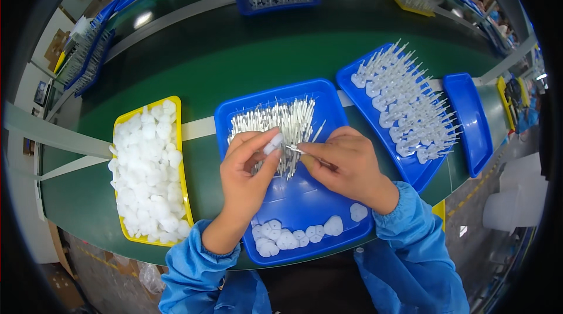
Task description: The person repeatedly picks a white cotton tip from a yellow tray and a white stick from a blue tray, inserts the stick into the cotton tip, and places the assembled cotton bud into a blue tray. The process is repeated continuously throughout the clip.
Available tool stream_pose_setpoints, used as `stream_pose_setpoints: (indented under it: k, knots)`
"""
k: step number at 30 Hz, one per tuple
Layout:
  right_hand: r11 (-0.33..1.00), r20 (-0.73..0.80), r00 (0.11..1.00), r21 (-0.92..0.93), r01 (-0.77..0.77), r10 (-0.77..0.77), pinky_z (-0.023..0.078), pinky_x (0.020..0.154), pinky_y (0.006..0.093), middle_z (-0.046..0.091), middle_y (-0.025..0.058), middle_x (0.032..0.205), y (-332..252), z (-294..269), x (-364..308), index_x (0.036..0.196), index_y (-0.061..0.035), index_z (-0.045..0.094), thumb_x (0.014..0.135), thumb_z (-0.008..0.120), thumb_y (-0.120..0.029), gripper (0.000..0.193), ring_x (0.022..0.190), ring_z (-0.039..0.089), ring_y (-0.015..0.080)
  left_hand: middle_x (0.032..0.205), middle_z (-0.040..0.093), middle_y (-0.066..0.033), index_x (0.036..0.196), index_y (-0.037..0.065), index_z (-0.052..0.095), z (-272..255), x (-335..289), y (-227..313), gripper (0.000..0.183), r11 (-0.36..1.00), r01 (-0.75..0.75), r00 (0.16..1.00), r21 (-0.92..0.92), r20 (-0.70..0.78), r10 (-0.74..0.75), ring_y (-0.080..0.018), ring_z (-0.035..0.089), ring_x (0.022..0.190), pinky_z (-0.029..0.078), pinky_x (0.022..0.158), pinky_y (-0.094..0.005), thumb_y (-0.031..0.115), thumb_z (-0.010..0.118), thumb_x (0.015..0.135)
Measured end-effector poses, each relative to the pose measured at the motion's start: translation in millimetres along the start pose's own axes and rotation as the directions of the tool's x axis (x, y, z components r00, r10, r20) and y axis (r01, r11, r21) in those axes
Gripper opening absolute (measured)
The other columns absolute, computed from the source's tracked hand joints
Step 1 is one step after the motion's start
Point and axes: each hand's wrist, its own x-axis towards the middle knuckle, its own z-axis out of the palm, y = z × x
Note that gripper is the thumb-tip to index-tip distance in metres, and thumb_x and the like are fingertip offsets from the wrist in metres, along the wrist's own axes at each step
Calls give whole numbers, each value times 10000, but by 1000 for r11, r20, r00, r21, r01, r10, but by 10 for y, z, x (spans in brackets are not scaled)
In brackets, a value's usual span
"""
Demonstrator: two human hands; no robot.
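Note:
My left hand pinches a small white plastic piece between thumb and fingertips. Close beside it, my right hand is closed on a thin rod, its tip pointing at the white piece; whether they touch I cannot tell. Both hands are over a large blue tray. A dense pile of thin white rods lies at the tray's far end, partly hidden by my fingers. Along its near edge lie several rounded, lobed white plastic pieces.
A yellow tray heaped with white plastic pieces stands left. To the right, a blue tray holds rows of upright rods on white bases, beside another blue tray. More rod-filled trays stand across the green table.

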Motion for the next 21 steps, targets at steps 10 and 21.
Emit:
stream_pose_setpoints:
  k: [10, 21]
  knots:
    - [988, 0, 988, 1, -152, 152, 526, 701, 376, 719, -8, 689, -32, 68, 7, 989, -138, 818, 875, 908, -192, 156, 625, 708, 200, 1347, 752, -116, 1424, 9, 756, -2, -24, -2, 399, 980, -70, 994, 185, 100, 52, -134, 720, 1133, 595, 937, -255, -81, 715, 1038]
    - [975, 44, 974, 6, -223, 222, 432, 758, 378, 745, -6, 716, -103, 94, -6, 900, -158, 812, 902, 884, -208, 87, 631, 685, 189, 1174, 838, -146, 1414, 37, 775, 41, -87, 103, 426, 946, -69, 993, 318, 112, 34, -136, 787, 1013, 638, 868, -272, -77, 746, 1005]
